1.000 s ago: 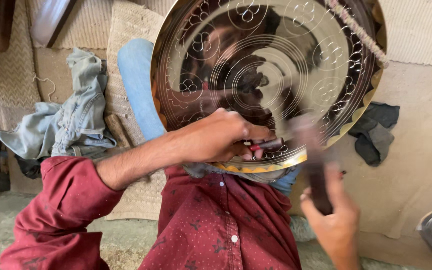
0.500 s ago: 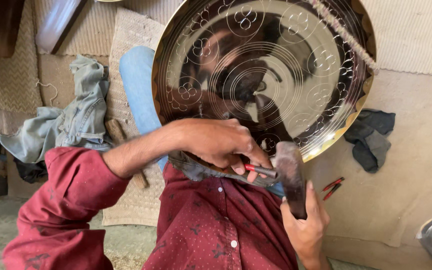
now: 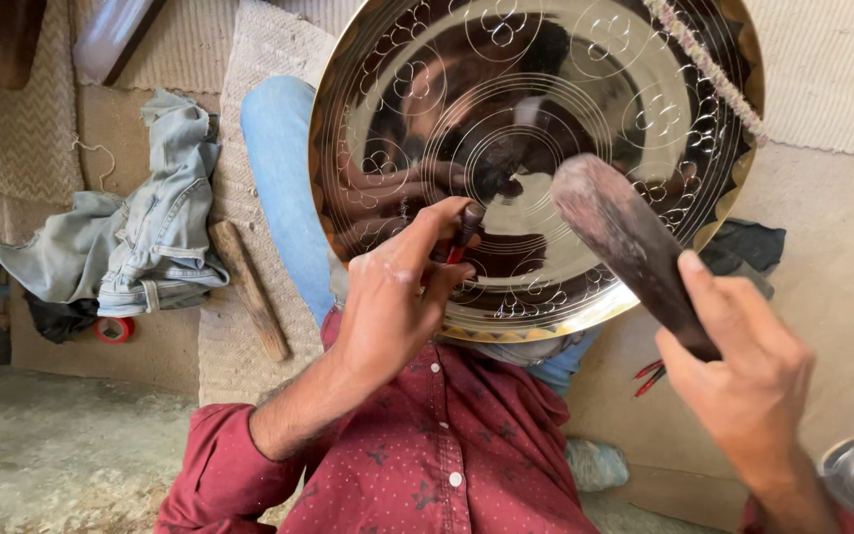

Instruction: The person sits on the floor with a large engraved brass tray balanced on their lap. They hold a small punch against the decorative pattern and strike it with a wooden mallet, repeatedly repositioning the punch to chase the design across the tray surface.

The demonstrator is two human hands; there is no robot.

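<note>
Left hand (image 3: 392, 297) pinching a small dark punch (image 3: 468, 225), fingers pressed together round its shaft, tip set against the lower inner face of the tray (image 3: 546, 89). Right hand (image 3: 748, 381) closed round the handle of a dark mallet (image 3: 625, 242), thumb laid along it, head raised clear of the punch and hanging over the tray's lower right area. Tray round, polished brass, engraved with circles and looped patterns; propped tilted on the lap, lower rim resting against the red shirt (image 3: 447, 455), upper rim toward the mats at the top. Blue-jeaned leg (image 3: 284, 188) passing behind the tray's left edge. Denim cloth (image 3: 140, 232) heaped on the floor at the left, roll of red tape (image 3: 113, 328) just below it. Wooden stick (image 3: 249, 289) lying on the mat between cloth and leg. Red-handled tool (image 3: 649, 376) on the floor under the tray's lower right rim, partly hidden by the right hand. Dark rag (image 3: 748, 247) beside the tray's right edge.
</note>
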